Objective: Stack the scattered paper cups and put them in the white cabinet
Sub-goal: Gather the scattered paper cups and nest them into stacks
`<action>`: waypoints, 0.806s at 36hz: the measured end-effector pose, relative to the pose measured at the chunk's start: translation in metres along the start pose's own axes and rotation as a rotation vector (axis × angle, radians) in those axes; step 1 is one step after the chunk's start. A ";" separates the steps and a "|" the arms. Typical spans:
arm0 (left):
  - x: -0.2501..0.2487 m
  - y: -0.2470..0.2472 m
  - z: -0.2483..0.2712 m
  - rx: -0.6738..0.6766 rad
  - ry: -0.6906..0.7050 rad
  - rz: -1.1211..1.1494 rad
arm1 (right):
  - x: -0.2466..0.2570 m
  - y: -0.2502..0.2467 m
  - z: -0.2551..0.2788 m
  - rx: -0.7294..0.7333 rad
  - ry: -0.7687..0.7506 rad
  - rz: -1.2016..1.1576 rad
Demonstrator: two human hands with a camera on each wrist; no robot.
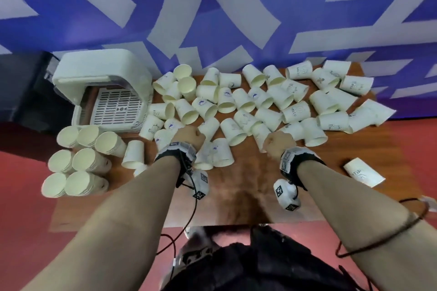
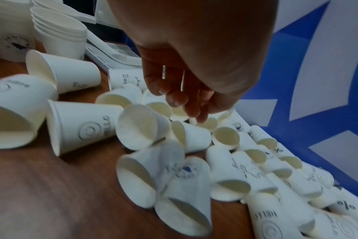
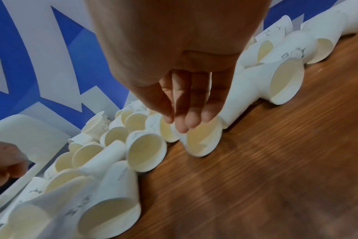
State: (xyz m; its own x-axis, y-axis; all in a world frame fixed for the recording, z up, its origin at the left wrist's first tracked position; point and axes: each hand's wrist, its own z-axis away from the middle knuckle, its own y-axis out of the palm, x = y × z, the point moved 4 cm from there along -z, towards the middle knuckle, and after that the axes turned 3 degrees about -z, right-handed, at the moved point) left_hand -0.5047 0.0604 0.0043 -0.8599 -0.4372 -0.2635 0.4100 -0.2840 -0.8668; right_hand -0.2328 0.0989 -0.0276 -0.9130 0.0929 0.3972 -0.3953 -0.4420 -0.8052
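Note:
Several white paper cups (image 1: 246, 104) lie on their sides across the far half of the wooden table (image 1: 236, 186). The white cabinet (image 1: 99, 71) stands open at the far left, its slatted shelf (image 1: 118, 106) bare. My left hand (image 1: 189, 137) hangs over cups near the cabinet; in the left wrist view the left hand (image 2: 186, 105) has loosely curled fingers and holds nothing. My right hand (image 1: 279, 143) points down, and in the right wrist view the right hand (image 3: 184, 119) touches the upper side of a lying cup (image 3: 202, 142) with straight fingers.
Several stacks of nested cups (image 1: 87, 160) stand at the table's left front, beside the cabinet. One cup (image 1: 363, 172) lies alone at the right front. A blue and white banner wall (image 1: 212, 7) closes the far edge. The near table strip is bare wood.

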 end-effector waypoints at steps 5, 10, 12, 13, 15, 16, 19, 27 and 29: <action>-0.068 0.031 0.015 0.002 0.060 -0.066 | -0.060 -0.034 -0.014 0.023 0.040 -0.040; -0.114 0.059 0.015 0.121 0.098 -0.100 | -0.092 -0.056 -0.026 0.044 0.193 -0.047; -0.125 0.067 0.012 0.164 0.117 -0.120 | -0.098 -0.058 -0.029 0.073 0.224 -0.084; -0.131 0.071 0.011 0.180 0.128 -0.135 | -0.100 -0.058 -0.031 0.066 0.241 -0.114; -0.140 0.079 0.006 0.204 0.144 -0.183 | -0.100 -0.056 -0.038 0.038 0.271 -0.195; -0.143 0.084 0.003 0.216 0.149 -0.200 | -0.099 -0.055 -0.040 0.036 0.294 -0.219; -0.150 0.100 -0.008 0.244 0.162 -0.212 | -0.105 -0.039 -0.052 0.055 0.346 -0.360; -0.152 0.136 -0.018 0.251 -0.039 -0.049 | -0.097 -0.019 -0.049 -0.001 0.249 -0.359; -0.153 0.139 -0.022 0.232 -0.052 -0.052 | -0.098 -0.017 -0.050 -0.010 0.253 -0.382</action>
State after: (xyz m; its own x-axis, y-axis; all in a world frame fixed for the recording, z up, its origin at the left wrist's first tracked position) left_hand -0.3225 0.1063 -0.0853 -0.8671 -0.4588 -0.1940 0.4301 -0.4931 -0.7562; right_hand -0.1415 0.1416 -0.0749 -0.6967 0.4630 0.5479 -0.7085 -0.3247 -0.6266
